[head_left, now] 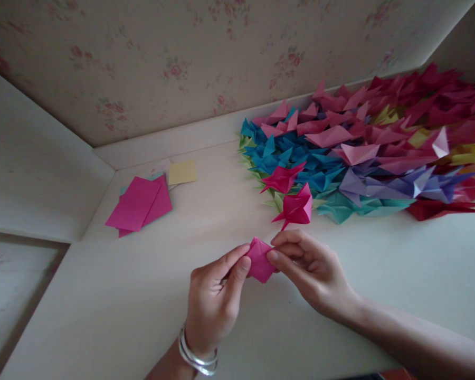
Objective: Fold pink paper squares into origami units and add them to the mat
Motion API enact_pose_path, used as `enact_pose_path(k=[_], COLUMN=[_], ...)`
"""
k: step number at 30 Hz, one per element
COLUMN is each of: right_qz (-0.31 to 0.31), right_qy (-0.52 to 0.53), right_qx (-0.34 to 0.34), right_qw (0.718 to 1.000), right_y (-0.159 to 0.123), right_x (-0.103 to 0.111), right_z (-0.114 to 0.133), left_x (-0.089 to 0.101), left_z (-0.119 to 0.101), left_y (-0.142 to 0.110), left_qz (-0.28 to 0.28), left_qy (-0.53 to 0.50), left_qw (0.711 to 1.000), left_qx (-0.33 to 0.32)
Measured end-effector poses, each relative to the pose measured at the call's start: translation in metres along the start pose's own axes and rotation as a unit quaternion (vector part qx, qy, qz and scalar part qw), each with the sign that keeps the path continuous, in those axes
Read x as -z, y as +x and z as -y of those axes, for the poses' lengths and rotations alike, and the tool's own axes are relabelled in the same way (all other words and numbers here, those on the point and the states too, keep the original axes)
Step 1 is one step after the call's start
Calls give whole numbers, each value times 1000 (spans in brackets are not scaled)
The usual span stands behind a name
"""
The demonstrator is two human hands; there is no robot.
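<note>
A small piece of folded pink origami paper (260, 262) is held up over the white table, with a crease running down from its pointed top. My left hand (217, 295) pinches its left edge between thumb and fingers. At its right edge, my right hand (314, 272) grips it with thumb and index finger, the other fingers curled behind. Just beyond the paper lies a finished-looking pink folded paper figure (296, 207), and a second pink figure (283, 178) rests behind that one. The undersides of the paper and some fingertips are hidden.
A large heap of folded paper figures (364, 153) in blue, pink, purple, teal, red and yellow spreads along the wall at right. Pink paper squares (134, 203) lie stacked at left beside a pale yellow square (182, 172). White panels border the table (150, 295) at left.
</note>
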State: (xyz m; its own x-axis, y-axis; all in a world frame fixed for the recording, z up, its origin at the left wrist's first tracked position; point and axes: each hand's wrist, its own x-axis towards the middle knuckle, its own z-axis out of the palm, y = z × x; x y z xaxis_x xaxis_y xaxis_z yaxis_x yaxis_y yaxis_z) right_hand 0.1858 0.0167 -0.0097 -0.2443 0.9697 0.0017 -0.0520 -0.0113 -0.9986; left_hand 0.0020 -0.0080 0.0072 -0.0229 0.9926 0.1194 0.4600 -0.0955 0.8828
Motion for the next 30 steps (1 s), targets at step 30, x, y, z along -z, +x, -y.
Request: enact_pose_path(k=[30], right_qz=[83], right_qy=[109], right_qx=[-148], right_qw=[979], right_y=[13], right_x=[3], right_z=[4], left_x=[0], left_z=[-1], left_y=[8], left_qz=[126], left_qy=[-188], left_qw=[966], left_qx=[129])
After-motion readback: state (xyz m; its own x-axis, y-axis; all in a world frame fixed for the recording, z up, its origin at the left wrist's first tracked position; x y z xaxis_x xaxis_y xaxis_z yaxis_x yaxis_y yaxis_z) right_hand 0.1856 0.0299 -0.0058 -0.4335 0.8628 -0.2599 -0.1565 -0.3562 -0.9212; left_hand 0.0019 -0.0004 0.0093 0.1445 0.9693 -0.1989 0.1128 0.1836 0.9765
